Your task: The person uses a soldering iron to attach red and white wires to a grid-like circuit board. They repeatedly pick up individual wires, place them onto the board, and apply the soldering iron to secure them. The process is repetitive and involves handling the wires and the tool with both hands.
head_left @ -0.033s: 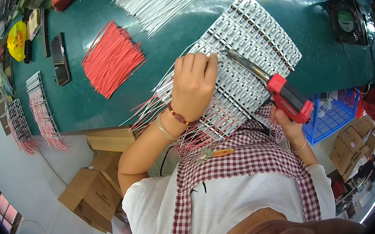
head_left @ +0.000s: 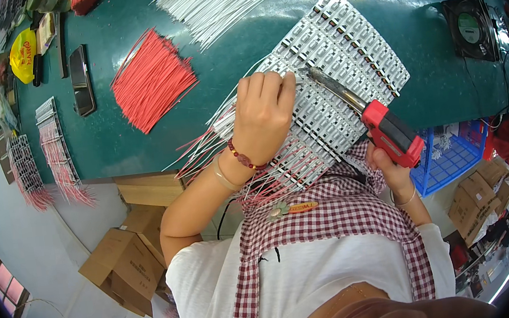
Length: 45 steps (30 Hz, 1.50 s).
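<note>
My right hand (head_left: 387, 166) is wrapped round the red and black handle of a soldering gun (head_left: 393, 134). Its metal tip reaches up and left to a panel of small white circuit boards (head_left: 343, 54), close to the fingertips of my left hand (head_left: 266, 104). The left fingers are curled together over the panel, and whatever they pinch is hidden beneath them. White and red wires (head_left: 202, 143) stick out from the panel's left side and lower edge. The panel lies tilted across the table's near edge, with its lower end over my checked apron (head_left: 329, 204).
On the green table (head_left: 141, 153) lie bundles of red wires (head_left: 154, 79) and white wires (head_left: 215, 3). A phone (head_left: 82, 80) and wired board strips (head_left: 59, 150) are at left. At right are a black fan-like device (head_left: 471, 30) and, lower down, a blue basket (head_left: 448, 152). Cardboard boxes (head_left: 125, 268) stand below.
</note>
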Available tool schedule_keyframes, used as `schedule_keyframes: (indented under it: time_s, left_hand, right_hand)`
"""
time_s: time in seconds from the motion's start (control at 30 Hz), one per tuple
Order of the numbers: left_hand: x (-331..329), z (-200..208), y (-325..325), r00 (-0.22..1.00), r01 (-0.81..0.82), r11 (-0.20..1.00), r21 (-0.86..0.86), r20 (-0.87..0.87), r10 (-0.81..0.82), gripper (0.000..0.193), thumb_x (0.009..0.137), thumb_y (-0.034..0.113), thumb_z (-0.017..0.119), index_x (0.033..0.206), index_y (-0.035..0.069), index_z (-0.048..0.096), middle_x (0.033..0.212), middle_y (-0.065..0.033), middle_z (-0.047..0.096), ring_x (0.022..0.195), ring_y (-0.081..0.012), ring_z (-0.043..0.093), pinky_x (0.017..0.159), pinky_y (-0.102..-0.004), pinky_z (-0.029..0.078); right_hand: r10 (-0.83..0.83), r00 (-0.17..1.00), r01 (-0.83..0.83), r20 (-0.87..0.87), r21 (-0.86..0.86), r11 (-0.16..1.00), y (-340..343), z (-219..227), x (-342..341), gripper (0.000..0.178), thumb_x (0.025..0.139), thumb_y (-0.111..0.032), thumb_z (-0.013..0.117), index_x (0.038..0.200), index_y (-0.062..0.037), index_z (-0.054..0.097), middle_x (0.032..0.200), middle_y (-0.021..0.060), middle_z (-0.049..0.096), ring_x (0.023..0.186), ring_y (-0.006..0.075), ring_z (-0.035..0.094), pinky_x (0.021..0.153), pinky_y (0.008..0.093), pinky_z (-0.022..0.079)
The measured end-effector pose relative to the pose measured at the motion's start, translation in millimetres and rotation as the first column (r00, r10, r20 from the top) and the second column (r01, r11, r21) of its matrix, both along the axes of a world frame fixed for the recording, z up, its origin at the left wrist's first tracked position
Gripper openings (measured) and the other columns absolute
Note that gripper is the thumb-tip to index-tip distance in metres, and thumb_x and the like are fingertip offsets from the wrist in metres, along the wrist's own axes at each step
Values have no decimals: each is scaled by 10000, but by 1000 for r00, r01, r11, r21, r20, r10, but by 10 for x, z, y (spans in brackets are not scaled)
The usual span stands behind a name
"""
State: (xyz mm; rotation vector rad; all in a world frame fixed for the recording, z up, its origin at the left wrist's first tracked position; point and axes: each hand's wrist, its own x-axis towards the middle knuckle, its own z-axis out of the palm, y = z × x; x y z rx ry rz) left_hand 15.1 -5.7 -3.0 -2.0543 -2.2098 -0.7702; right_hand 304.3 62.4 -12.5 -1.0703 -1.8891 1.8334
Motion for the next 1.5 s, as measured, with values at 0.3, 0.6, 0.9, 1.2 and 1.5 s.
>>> schedule_keyframes:
  time_s: [0.3, 0.6, 0.9, 1.2, 1.5]
  left_hand:
    - [22, -7, 12, 1000, -12, 1000, -8, -10, 12, 310, 720, 3, 613, 1024, -23, 663, 792, -61, 489, 740, -207, 499, 672, -337, 384]
    - [26, 26, 15, 998, -29, 999, -23, -64, 28, 307, 714, 22, 618, 1017, -11, 653, 797, -53, 481, 748, -211, 503, 719, -352, 391]
    - [38, 71, -28, 998, -16, 999, 33, -60, 18, 325, 713, 27, 621, 1034, 1, 662, 854, -58, 550, 795, -211, 547, 744, -363, 394]
    - [98, 16, -24, 999, 29, 999, 17, 24, -30, 315, 721, 13, 610, 1030, -18, 665, 823, -73, 533, 736, -220, 515, 668, -345, 396]
    - [126, 0, -28, 1000, 8, 1000, -7, 19, -8, 295, 712, -8, 615, 1003, -21, 664, 792, -77, 499, 718, -224, 492, 661, -349, 394]
  right_hand:
    - [45, 999, -44, -4, 99, 994, 3, -50, 14, 558, 915, -362, 652, 1284, 23, 487, 656, 61, 545, 535, 105, 477, 497, 240, 375]
    - [46, 999, -45, -2, 116, 992, 27, -22, 43, 502, 898, -342, 651, 1229, 9, 512, 675, 59, 567, 543, 111, 494, 508, 243, 395]
    - [5, 1000, -3, -21, 91, 996, -33, -68, 147, 591, 912, -395, 648, 1283, 28, 469, 664, 43, 523, 537, 104, 479, 485, 235, 382]
    - [23, 1000, -22, -15, 88, 996, -29, -74, 175, 570, 912, -395, 648, 1256, 31, 491, 678, 46, 539, 549, 97, 487, 494, 231, 385]
    - [6, 993, -27, 119, 173, 985, -18, -6, 119, 151, 810, -135, 697, 937, -57, 677, 783, 70, 641, 677, 218, 621, 576, 325, 461]
